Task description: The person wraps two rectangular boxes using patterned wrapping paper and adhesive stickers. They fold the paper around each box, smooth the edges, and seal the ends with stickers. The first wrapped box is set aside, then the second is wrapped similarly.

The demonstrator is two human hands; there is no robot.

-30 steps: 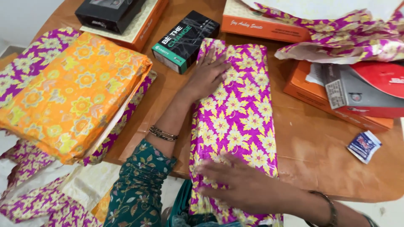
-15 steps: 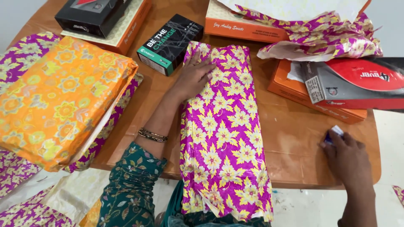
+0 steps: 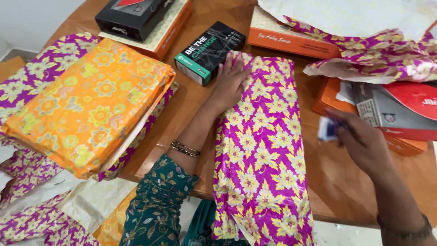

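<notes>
A long parcel wrapped in magenta paper with yellow flowers [image 3: 264, 150] lies lengthwise on the wooden table [image 3: 337, 182], its near end hanging over the edge. My left hand [image 3: 230, 84] lies flat on the parcel's far left corner, fingers spread. My right hand [image 3: 359, 141] hovers to the right of the parcel, fingers closed around a small blue and white item [image 3: 327, 128]; what the item is I cannot tell.
A black and green box [image 3: 209, 52] sits just beyond my left hand. An orange-wrapped parcel [image 3: 91, 105] lies on magenta paper at left. Orange boxes [image 3: 291, 38], crumpled magenta paper [image 3: 378, 59] and a red and grey box [image 3: 396, 111] crowd the far right.
My right hand left the parcel's near end, went to the small item at the table's right, took it and lifted it toward the parcel. The left hand stayed put.
</notes>
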